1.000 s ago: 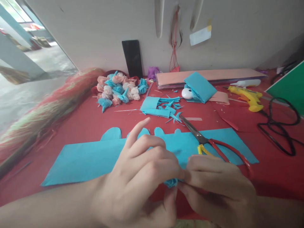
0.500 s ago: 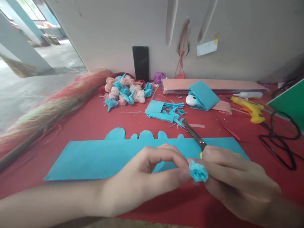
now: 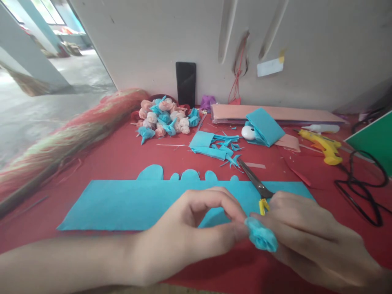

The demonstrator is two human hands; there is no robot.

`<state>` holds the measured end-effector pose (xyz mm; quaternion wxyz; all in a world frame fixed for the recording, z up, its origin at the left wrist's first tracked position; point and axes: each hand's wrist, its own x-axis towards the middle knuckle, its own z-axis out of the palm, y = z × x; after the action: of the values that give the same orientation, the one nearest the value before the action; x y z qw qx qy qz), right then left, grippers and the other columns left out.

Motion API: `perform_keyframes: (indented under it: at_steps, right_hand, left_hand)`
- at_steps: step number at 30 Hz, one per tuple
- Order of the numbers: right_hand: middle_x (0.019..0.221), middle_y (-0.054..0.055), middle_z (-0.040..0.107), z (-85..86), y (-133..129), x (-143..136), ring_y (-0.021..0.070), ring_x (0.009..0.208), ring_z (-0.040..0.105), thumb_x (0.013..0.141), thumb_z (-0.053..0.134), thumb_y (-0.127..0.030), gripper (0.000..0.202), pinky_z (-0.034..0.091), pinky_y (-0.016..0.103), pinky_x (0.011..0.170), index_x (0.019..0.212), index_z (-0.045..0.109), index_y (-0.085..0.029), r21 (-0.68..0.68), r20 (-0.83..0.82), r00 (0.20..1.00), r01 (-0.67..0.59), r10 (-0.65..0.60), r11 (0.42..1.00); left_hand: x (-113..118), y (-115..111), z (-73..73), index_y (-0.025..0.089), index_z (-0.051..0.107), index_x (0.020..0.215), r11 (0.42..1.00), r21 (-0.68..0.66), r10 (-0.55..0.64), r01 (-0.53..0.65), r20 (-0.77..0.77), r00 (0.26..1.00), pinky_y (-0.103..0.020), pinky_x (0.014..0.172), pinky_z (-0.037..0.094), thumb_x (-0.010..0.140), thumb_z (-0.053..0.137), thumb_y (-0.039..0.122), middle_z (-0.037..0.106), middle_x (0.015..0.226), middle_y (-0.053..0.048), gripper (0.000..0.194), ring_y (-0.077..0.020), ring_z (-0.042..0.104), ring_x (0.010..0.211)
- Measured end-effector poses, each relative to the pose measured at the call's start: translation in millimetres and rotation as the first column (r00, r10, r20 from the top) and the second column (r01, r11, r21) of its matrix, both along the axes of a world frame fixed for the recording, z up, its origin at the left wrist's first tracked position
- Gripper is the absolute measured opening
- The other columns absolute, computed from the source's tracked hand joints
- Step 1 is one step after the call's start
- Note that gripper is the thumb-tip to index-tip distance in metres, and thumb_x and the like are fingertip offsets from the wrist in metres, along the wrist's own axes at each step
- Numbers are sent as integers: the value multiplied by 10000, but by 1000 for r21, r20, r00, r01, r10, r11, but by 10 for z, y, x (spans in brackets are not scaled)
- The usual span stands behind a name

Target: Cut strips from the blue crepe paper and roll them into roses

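A small blue paper rose (image 3: pixel 262 237) is pinched between my two hands, its rolled petals facing me. My left hand (image 3: pixel 202 228) closes thumb and forefinger on the flower's left edge. From the right, the fingers of my right hand (image 3: pixel 312 232) grip its other side; what lies inside that palm is hidden. Just beyond my right hand rest scissors (image 3: pixel 255 179) with yellow on the handle, their handles partly covered by it. Under both hands stretches a long strip of blue crepe paper (image 3: pixel 122 206), with rounded blue petal pieces (image 3: pixel 190 175) along its far edge.
Finished paper roses (image 3: pixel 165 118) are heaped at the back, near a phone (image 3: pixel 186 83) leaning on the wall. Blue paper scraps (image 3: pixel 211 145) and a folded blue packet (image 3: pixel 266 126) lie mid-table. A yellow glue gun (image 3: pixel 324 147) with a black cord sits right. A fibre bundle (image 3: pixel 76 126) borders the left.
The rose has shifted slightly right and down, and it is turned a little. My right hand has moved a bit lower, showing more of the scissors' yellow part. The view has shifted slightly.
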<state>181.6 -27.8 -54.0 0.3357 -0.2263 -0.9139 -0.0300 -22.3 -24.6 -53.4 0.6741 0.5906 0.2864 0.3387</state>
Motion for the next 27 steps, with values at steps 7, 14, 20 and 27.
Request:
perform_keyframes:
  at_steps: [7, 14, 20, 27]
  right_hand:
    - [446, -77, 613, 15, -21, -23, 97, 347, 517, 954, 399, -119, 222, 423, 247, 354, 866, 553, -253, 16, 48, 999, 11, -12, 1000]
    - [655, 12, 650, -78, -118, -45, 135, 553, 593, 896, 566, -321, 229, 463, 238, 432, 1105, 658, -323, -112, -49, 988, 138, -144, 984]
    - [643, 4, 639, -92, -114, -61, 130, 552, 593, 901, 560, -310, 190, 463, 242, 444, 1044, 684, -305, -120, -73, 988, 124, -134, 985]
    - [566, -23, 651, -91, -104, 44, 109, 469, 576, 914, 519, -140, 151, 442, 277, 448, 1002, 638, -171, -69, -51, 999, -22, 18, 997]
  left_hand:
    - [-28, -3, 13, 169, 595, 708, 990, 141, 10, -7, -26, 1000, -246, 657, 453, 788, 619, 138, 579, 741, 8, 89, -121, 536, 703]
    - [-18, -1, 14, 177, 538, 696, 998, 32, -55, 54, 24, 998, -235, 636, 431, 800, 586, 148, 533, 749, 12, 118, -114, 501, 694]
    - [-27, 19, 48, 184, 565, 734, 997, 38, -70, 70, 2, 998, -252, 623, 446, 779, 600, 175, 548, 761, -6, 58, -135, 519, 696]
    - [-32, 48, 69, 174, 597, 735, 996, 50, -72, 73, -29, 997, -251, 647, 450, 783, 607, 177, 572, 750, -4, 49, -132, 536, 700]
